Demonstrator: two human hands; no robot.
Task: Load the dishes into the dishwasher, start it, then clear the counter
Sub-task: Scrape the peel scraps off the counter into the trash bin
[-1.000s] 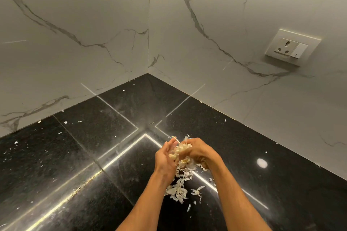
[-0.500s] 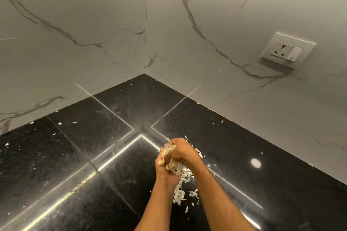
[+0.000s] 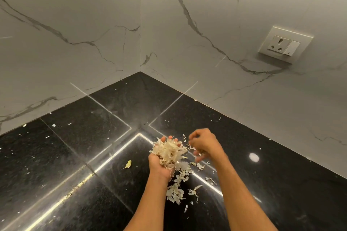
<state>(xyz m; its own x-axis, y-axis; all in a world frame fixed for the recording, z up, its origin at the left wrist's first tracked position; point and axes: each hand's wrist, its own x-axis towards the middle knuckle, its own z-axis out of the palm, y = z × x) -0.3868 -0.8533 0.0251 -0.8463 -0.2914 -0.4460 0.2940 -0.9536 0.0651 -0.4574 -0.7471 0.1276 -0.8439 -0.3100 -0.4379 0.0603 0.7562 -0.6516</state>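
Head view, left fingers (image 3: 163, 139) cupping one peel heap (image 3: 169, 151), right fingers (image 3: 195, 135) curled, grip unclear, one socket (image 3: 285, 45)

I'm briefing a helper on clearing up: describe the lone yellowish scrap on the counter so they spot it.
Start at the polished black stone counter in the corner of the white veined marble walls. Just left of the left hand holding a heap of pale papery peelings lies the small curled yellowish scrap. It sits alone and yellow; nearby flakes are white.
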